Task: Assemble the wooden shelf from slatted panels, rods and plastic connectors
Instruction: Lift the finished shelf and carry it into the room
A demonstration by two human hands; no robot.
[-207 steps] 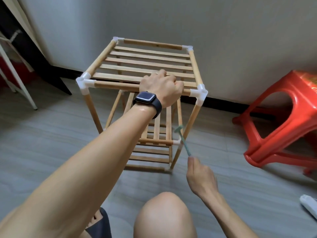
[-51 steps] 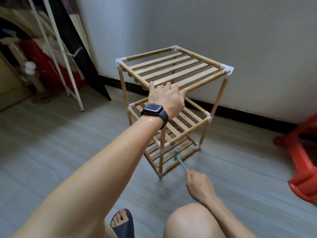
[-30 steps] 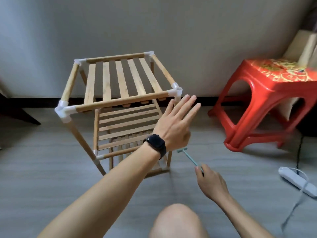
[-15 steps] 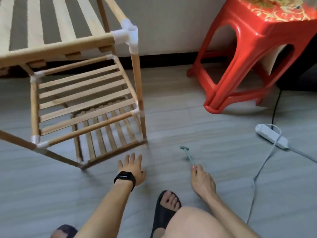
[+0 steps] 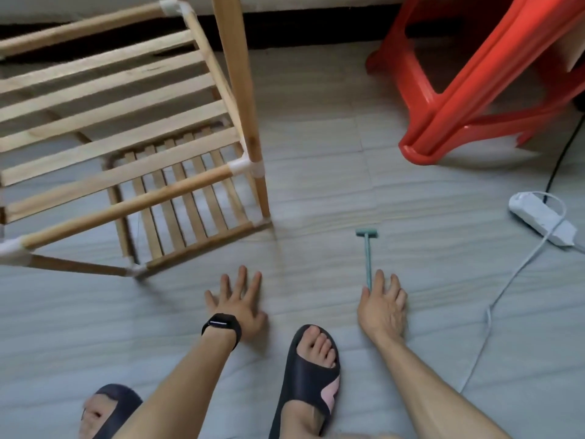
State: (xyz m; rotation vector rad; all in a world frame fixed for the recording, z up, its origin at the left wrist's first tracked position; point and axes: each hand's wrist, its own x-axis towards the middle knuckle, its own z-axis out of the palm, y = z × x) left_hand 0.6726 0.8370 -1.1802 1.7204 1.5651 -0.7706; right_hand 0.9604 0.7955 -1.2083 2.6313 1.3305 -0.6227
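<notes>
Wooden shelf [image 5: 126, 137] upright on the grey floor [image 5: 316, 153] at upper left, slatted tiers and rods joined by white plastic connectors [image 5: 245, 166], touched by neither hand. Left hand [image 5: 237, 302], black watch [image 5: 221, 324] at the wrist, flat on the floor with fingers spread near the shelf's closest corner. Right hand [image 5: 383, 307] well apart from it, also flat and empty, handle end of a small green hammer [image 5: 367, 258] just beside its index finger.

Grey plank floor [image 5: 332, 160], red plastic stool [image 5: 474, 99], white power strip [image 5: 541, 221], dark skirting [image 5: 300, 30].
</notes>
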